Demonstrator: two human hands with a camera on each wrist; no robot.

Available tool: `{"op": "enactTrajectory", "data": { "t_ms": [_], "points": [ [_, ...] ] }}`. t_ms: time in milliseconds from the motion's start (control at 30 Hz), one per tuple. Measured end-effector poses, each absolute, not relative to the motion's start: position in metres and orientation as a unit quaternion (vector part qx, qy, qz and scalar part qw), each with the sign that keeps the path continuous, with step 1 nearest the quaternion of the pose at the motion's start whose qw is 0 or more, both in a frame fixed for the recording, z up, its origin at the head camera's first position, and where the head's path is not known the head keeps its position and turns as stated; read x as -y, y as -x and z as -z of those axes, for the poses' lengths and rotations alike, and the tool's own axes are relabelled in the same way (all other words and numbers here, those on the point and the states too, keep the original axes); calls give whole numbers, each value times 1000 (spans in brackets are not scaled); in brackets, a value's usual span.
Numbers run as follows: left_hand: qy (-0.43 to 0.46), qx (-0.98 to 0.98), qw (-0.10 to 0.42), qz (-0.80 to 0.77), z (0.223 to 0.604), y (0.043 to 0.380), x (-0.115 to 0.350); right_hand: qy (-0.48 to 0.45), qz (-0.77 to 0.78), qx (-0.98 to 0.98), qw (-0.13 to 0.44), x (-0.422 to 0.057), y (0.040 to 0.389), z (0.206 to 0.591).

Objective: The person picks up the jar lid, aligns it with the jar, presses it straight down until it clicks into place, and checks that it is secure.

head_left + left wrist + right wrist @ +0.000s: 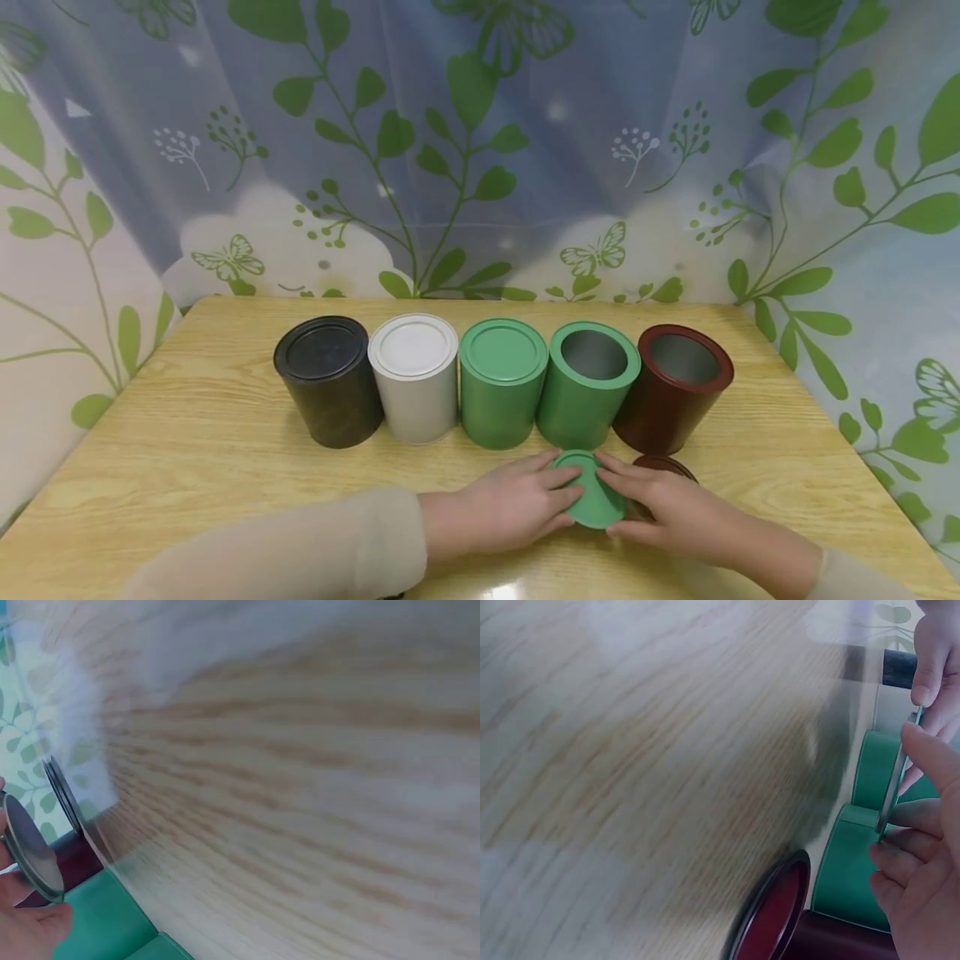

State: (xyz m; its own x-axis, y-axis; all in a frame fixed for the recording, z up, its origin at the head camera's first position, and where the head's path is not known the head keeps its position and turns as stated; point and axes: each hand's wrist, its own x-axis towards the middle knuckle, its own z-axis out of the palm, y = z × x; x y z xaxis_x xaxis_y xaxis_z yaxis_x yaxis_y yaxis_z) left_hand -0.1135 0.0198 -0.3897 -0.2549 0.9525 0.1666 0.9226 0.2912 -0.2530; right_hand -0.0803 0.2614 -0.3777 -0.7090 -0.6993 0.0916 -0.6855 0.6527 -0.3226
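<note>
A round green lid [597,498] is held between both hands, tilted. My left hand [513,506] grips its left edge, fingers over the top and the thumb below in the left wrist view. On the right edge, my right hand [671,508] pinches it with thumb and fingers, seen in the right wrist view. Just behind stands an uncovered green can [577,412] with a grey inside. A dark red lid [776,922] lies in front of the uncovered dark red can [660,412], partly hidden by my right hand in the head view.
Further left in the same row stand a lidded green can [501,412], a lidded white can [416,408] and a lidded black can [333,412]. All rest on a wood-grain table [187,450]. A leaf-patterned curtain [555,183] hangs behind.
</note>
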Motion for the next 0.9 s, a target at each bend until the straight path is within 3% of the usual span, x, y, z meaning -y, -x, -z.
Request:
{"op": "enactTrajectory", "data": {
  "t_ms": [533,900],
  "points": [
    [578,802,151,23,376,114,-9,428,162,-883,-105,-259,75,366],
    [575,800,163,48,357,111,-3,430,179,-877,-118,-256,73,349]
  ]
}}
